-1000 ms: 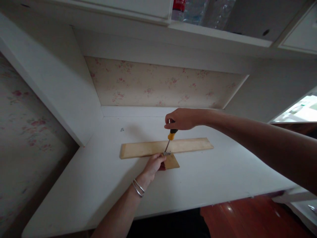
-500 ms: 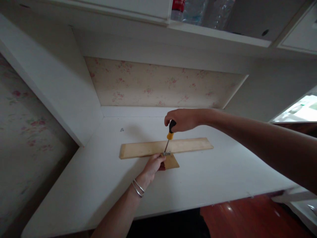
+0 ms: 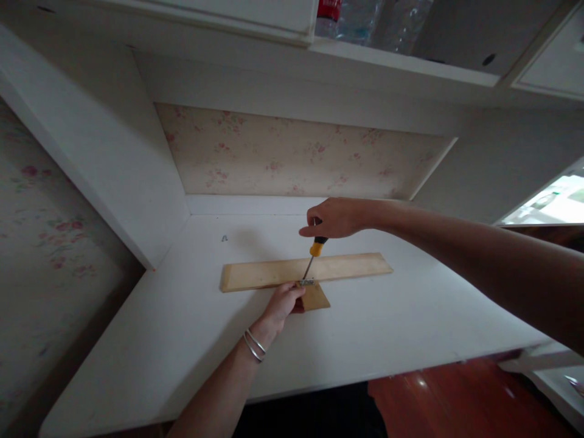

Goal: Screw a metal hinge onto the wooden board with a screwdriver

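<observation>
Head camera looks down on a white desk (image 3: 387, 328) set in an alcove with flowered wallpaper (image 3: 292, 152) at the back. On the desk lies a long wooden strip (image 3: 347, 266), running left to right, and a smaller wooden piece (image 3: 316, 298) butts against its near edge at about the middle. A small metal bracket (image 3: 307, 282) sits where the two pieces meet.

The right hand (image 3: 335, 218) comes in from the right, curled around the top of a screwdriver (image 3: 312, 255) with a black and orange handle. The fingers are wrapped tight on the handle, and the shaft slants down and slightly left, its tip resting on the bracket. Whether a screw sits under the tip is too small to tell.

The left hand (image 3: 283, 304) reaches up from the near edge of the desk, with two thin bangles (image 3: 253, 345) at the wrist. Its fingers are bent and pressed on the smaller wooden piece just beside the bracket, touching the near edge of the long strip; it grips nothing fully but pins the wood down.

Farther back on the desk, to the left, lies a tiny dark object (image 3: 224, 238), too small to make out. Above, a shelf (image 3: 410, 61) holds clear plastic bottles (image 3: 365, 18).
</observation>
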The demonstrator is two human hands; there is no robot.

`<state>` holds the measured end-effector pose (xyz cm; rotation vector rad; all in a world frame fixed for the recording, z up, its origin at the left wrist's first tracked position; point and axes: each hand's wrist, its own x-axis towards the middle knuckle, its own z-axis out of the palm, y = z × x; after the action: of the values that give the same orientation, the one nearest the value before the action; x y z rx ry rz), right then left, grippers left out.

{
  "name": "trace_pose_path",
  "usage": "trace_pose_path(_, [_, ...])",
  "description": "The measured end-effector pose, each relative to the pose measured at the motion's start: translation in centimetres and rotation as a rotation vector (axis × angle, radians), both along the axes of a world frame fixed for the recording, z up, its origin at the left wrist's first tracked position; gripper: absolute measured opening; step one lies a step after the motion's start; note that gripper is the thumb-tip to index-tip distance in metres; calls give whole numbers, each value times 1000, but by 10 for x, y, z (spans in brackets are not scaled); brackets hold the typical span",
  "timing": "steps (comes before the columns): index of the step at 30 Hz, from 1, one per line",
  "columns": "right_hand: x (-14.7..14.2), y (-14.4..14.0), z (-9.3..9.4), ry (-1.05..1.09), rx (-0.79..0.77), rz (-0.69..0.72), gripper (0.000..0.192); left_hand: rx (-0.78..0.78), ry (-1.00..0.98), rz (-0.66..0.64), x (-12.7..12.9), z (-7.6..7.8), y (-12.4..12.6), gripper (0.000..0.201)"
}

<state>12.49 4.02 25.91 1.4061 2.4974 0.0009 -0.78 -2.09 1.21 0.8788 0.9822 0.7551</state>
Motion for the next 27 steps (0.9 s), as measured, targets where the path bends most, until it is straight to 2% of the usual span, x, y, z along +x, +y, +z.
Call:
trace_pose_path(4, [1, -1, 1, 25, -28, 84, 30, -3, 7, 0, 0, 0, 0, 22])
trace_pose_path(6, [2, 0, 1, 60, -32, 128, 39, -3, 17, 0, 0, -1, 1, 22])
trace_pose_path(8, [3, 1, 0, 68, -14, 112, 44, -1, 24, 1, 1, -2, 1, 21])
trace_pose_path(12, [2, 4, -2, 38, 7, 29, 42, -2, 15, -2, 1, -4, 2, 24])
trace_pose_path(14, [2, 4, -2, 55, -12, 56, 34, 2, 9, -8, 1, -3, 2, 25])
trace_pose_path(17, [2, 3, 0, 88, -47, 123, 39, 1, 22, -5, 0, 0, 1, 23])
trace_pose_path(23, [0, 2, 0, 49, -34, 15, 27, 2, 35, -7, 0, 3, -1, 20])
trace_pose_path(25, [0, 0, 2, 63, -72, 58, 23, 3, 30, -8, 0, 3, 0, 20])
trace_pose_path(27, [0, -2, 3, 85, -113, 99, 27, -3, 36, -6, 0, 3, 0, 19])
